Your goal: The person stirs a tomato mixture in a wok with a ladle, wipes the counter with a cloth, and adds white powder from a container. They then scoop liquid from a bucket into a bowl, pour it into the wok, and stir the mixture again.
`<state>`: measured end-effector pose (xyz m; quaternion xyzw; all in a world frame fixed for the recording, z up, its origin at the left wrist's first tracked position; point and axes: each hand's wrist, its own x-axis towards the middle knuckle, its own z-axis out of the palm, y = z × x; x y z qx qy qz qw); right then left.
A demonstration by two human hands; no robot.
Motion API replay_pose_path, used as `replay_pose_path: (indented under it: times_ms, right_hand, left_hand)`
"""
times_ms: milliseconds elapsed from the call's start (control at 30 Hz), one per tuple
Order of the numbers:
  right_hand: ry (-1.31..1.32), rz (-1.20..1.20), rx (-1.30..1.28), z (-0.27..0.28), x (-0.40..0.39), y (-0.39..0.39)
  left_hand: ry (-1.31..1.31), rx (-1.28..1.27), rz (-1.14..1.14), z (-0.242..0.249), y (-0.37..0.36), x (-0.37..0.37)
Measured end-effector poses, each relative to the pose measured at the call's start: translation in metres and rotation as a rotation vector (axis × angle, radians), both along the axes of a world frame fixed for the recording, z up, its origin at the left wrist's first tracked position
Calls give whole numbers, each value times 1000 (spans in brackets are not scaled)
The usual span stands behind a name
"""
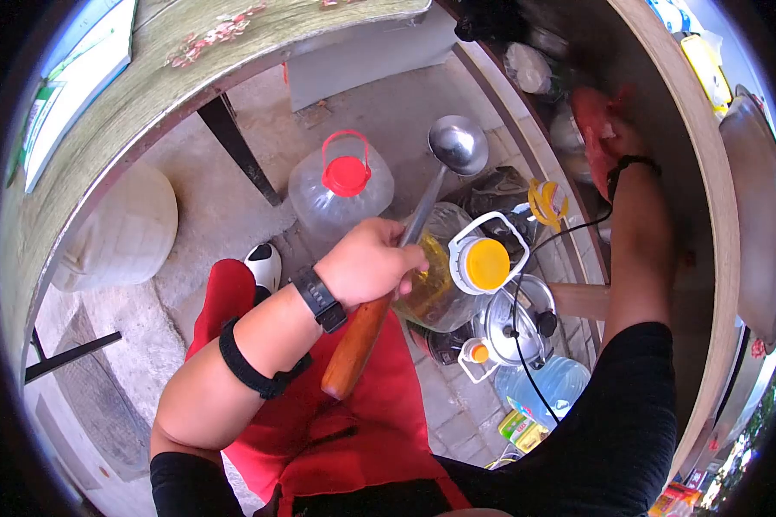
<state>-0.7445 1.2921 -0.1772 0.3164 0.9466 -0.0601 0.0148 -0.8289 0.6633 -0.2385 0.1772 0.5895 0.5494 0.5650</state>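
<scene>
My left hand (366,261) is closed around the metal shaft of a ladle (425,202). The ladle's steel bowl points up and away from me, and its wooden handle hangs below my fist. Inside the dark cabinet on the right, my right hand (622,142) is at a red plastic bag (590,129), fingers curled against it and partly hidden by it. Pale bagged items (528,69) lie close to that bag. Below the ladle stands a large clear jug (440,297) with a yellow cap and white handle.
Behind the ladle is a clear jug with a red cap (347,176). A pot lid (513,326), a blue-tinted bottle (543,389) and a black cable (539,379) are near my right arm. A table (103,164) curves along the left, with a white bucket (129,228) beneath.
</scene>
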Motion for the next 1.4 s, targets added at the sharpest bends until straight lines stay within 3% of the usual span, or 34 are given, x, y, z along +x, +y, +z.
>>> replay_pose_path:
  times_ms: [33,67,133,167,233,300,367,533,600,667,733,800,1067,1133,1233,1400]
  right_hand:
    - [-53,168,97,0,10,-6]
    - [-55,138,-76,12,14,-13]
    - [-77,130,-140,28,20,-37]
    - [-93,157,-29,33,18,-60]
    - [123,-14,-274,23,13,-65]
    - [604,-433,-970,-12,7,-33]
    - [739,-586,-1100,7,-3,-116]
    - [615,-365,-940,-3,15,-95]
    - [728,-489,-986,7,11,-92]
    - [557,-340,-1078,29,18,-91]
    - [456,-244,-970,29,24,-75]
    - [427,-196,-666,1,24,-42]
    - [256,112,231,14,28,-52]
    - [237,88,269,30,19,-92]
    - [297,29,-13,37,1,-164]
    - [397,25,-338,-2,-25,-186]
  left_hand:
    - [-14,-1,-4,0,1,1]
    - [-26,-1,-7,-1,3,1]
    - [-35,3,-6,-1,6,4]
    - [-33,7,2,-1,8,2]
    - [-49,-4,9,1,12,4]
    - [-43,-9,-6,1,14,3]
    - [-24,-4,-33,-2,15,3]
    - [-30,-1,-16,-1,18,3]
    - [-17,5,-30,-3,19,4]
    - [-10,10,-17,-2,19,6]
    - [-16,18,-14,-1,18,7]
    - [-25,22,-8,0,18,6]
    - [5,-20,-11,-1,21,1]
    - [12,-14,-22,-3,24,-2]
    - [3,-1,-17,-3,27,-4]
    - [28,-26,-10,-2,27,-2]
